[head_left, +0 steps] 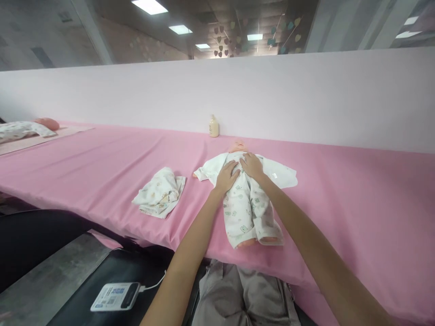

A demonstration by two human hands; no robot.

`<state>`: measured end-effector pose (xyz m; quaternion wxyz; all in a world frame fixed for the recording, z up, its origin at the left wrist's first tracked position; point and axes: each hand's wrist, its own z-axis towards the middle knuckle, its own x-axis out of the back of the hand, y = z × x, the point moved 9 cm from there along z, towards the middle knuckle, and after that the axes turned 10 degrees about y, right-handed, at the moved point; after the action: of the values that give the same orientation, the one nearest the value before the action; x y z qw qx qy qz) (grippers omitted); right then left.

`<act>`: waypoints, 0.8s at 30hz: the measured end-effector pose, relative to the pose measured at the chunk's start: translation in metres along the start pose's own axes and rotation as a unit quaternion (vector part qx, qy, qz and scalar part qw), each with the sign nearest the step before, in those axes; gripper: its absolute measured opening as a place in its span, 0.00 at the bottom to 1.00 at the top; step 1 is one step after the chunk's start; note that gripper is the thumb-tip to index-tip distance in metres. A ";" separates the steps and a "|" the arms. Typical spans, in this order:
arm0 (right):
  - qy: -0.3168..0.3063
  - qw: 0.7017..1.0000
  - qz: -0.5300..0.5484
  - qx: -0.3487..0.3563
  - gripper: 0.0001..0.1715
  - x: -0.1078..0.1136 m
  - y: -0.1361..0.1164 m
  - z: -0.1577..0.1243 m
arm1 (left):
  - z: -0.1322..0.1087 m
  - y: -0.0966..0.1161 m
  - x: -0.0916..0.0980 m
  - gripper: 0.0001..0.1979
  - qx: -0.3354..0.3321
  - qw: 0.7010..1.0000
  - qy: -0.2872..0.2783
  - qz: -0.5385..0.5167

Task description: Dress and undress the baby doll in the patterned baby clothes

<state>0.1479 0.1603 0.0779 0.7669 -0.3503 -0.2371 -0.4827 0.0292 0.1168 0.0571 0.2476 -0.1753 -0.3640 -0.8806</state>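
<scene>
Left hand (pixel 228 177) and right hand (pixel 252 165) laid on doll (pixel 238 206).
Doll at 12 o'clock, face-up on pink sheet (pixel 340 199); palms down on its torso, fingers extended, not clasping. Crumpled cloth (pixel 161 192) at 9 o'clock of doll, bottle (pixel 214 127) at 11, near wall (pixel 306 97).

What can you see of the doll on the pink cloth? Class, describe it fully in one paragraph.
The doll lies on its back on the pink cloth, head toward the white wall. The pinkish head is foreshortened, its features unclear. It wears soft-looking white clothing: long sleeves spread to both sides, trouser legs printed with small greenish motifs. Pinkish limb ends show at both leg cuffs and one sleeve. The left hand and right hand rest on its upper body.
</scene>
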 end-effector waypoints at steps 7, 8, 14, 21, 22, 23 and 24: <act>0.052 0.996 -0.017 0.073 0.24 0.024 -0.023 -0.055 | 0.003 0.006 0.003 0.29 -0.033 0.999 0.022 0.036; 0.052 0.995 -0.008 0.079 0.24 0.028 -0.023 -0.062 | 0.003 0.007 0.002 0.27 -0.032 0.998 0.012 0.044; 0.013 0.991 0.094 0.099 0.25 0.050 -0.011 -0.102 | -0.003 0.021 0.000 0.20 -0.062 0.993 -0.036 0.094; -0.112 0.974 0.171 0.093 0.37 0.056 0.001 -0.138 | -0.041 0.054 0.019 0.15 -0.098 0.974 -0.128 0.161; -0.111 0.976 0.164 0.086 0.36 0.057 0.001 -0.139 | -0.049 0.058 0.021 0.20 -0.093 0.972 -0.144 0.160; -0.104 0.979 0.155 0.083 0.35 0.059 -0.001 -0.139 | -0.057 0.063 0.024 0.27 -0.089 0.970 -0.157 0.165; -0.090 0.982 0.144 0.082 0.33 0.061 -0.003 -0.138 | -0.064 0.067 0.026 0.34 -0.088 0.967 -0.164 0.172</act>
<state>0.1747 0.0181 0.0330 0.8299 -0.3589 -0.2912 -0.3125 0.0380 0.0215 0.0639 0.3155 -0.3987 -0.2853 -0.8125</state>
